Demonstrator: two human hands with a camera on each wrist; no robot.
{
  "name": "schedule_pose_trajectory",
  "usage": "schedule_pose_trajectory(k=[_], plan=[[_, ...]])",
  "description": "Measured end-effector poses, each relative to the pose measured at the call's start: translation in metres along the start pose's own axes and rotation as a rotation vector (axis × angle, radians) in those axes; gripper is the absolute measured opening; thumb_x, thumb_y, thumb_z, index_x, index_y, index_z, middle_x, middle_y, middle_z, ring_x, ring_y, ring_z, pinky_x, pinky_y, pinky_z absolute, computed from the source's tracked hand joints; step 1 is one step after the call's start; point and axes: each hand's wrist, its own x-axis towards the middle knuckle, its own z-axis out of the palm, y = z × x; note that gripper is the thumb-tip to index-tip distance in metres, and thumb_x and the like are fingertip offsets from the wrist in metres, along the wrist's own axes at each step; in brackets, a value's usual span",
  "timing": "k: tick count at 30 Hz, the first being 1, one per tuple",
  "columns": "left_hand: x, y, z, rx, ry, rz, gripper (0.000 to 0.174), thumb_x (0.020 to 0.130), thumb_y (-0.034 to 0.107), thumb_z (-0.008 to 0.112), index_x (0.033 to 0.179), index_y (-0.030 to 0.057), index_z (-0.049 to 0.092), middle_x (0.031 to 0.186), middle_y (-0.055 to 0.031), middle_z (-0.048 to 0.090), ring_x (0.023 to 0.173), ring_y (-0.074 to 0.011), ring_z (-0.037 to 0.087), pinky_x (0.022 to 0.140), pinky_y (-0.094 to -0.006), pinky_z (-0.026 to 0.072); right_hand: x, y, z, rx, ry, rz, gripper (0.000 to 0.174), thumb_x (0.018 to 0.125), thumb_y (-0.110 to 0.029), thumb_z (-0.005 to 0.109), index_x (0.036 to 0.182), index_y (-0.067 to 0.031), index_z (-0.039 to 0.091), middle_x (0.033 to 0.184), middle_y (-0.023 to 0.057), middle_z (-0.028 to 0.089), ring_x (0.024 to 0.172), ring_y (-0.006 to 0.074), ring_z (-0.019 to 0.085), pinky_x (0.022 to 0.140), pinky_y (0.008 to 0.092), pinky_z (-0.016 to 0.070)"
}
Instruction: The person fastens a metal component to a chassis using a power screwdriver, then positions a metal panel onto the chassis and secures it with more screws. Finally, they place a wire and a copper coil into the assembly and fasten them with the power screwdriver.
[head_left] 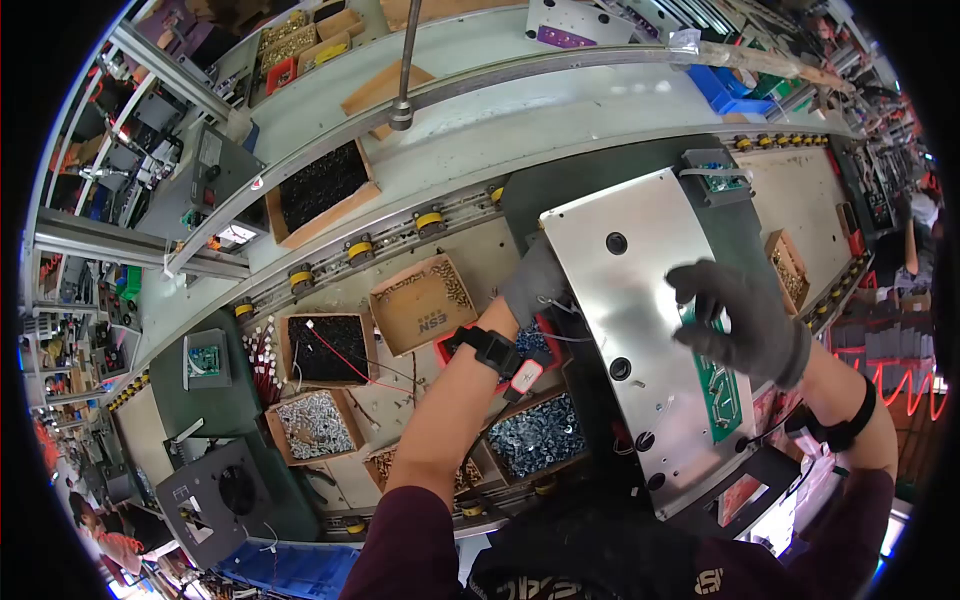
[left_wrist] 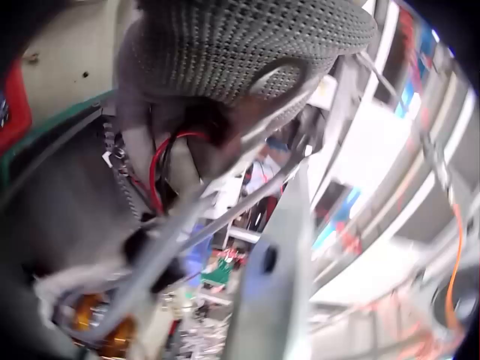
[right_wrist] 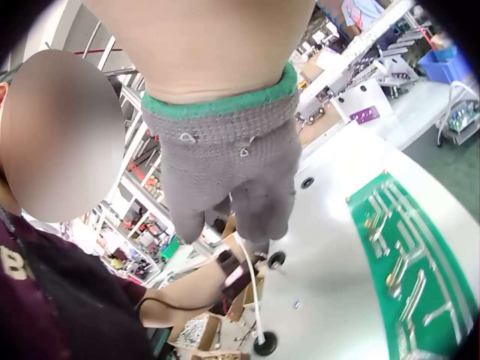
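Note:
A silver metal panel [head_left: 600,290] with black grommets lies slanted before the person. A green circuit board [head_left: 718,400] sits on its right part. My left hand [head_left: 535,285], in a grey glove, is at the panel's left edge. It holds a thin grey cable [left_wrist: 225,217] that loops against the glove in the left wrist view, where the fingertips are blurred. Over the panel and circuit board hovers my right hand [head_left: 735,325], also gloved, fingers loosely bent with nothing seen between them. In the right wrist view, a white cable [right_wrist: 253,300] rises from a grommet past its fingertips.
Left of the panel stand boxes of small parts: blue-grey screws [head_left: 538,435], silver screws [head_left: 315,425] and black pieces [head_left: 325,348]. A metal rail [head_left: 560,65] crosses behind. A dark housing with a fan [head_left: 237,490] rests at the left.

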Motion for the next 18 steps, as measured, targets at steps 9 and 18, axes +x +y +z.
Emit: schedule_pose_trajectory(k=[9,18], plan=[[0.029,-0.032,-0.019,0.222,-0.208,0.384,0.035,0.086,0.01,0.06,0.12,0.001,0.057,0.116,-0.0149,0.063,0.103,-0.0249,0.061,0.088,-0.0355,0.049,0.027,0.041,0.024,-0.449,-0.039,-0.058,0.042,0.076,-0.024,0.067,0.113,-0.0071,0.053,0.102,0.0126,0.056,0.093,0.0319,0.058,0.078,0.0418,0.0486],[0.029,-0.018,0.015,-0.882,-0.261,0.023,0.029,0.092,0.011,0.057,0.119,0.0007,0.057,0.108,-0.01,0.065,0.09,-0.0155,0.063,0.077,-0.0301,0.0552,0.009,0.029,0.005,-0.23,-0.203,0.176,0.045,0.076,-0.018,0.067,0.118,-0.0071,0.052,0.103,0.0137,0.057,0.092,0.0348,0.06,0.078,0.0424,0.0496]])
